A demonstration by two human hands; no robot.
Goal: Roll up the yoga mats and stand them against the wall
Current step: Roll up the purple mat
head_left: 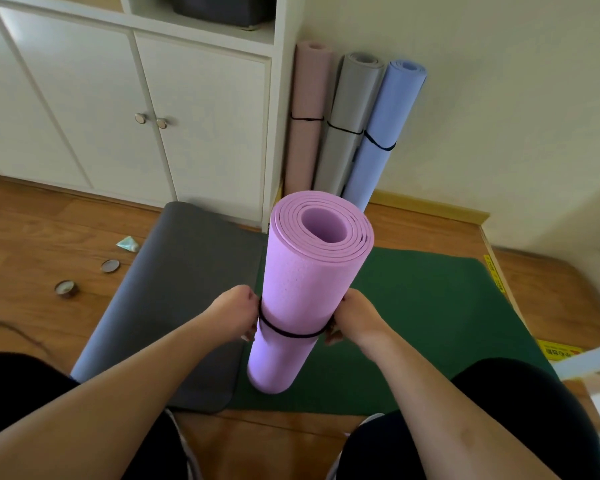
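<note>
A rolled purple yoga mat stands upright on a flat green mat. A black elastic band circles its lower half. My left hand pinches the band on the roll's left side. My right hand pinches it on the right side. A dark grey mat lies flat to the left. Three rolled, banded mats lean in the corner against the wall: pink, grey and blue.
A white cabinet with two knobbed doors fills the back left. Two small round tins and a crumpled wrapper lie on the wooden floor at left. A yellow sticker and a white frame sit at right.
</note>
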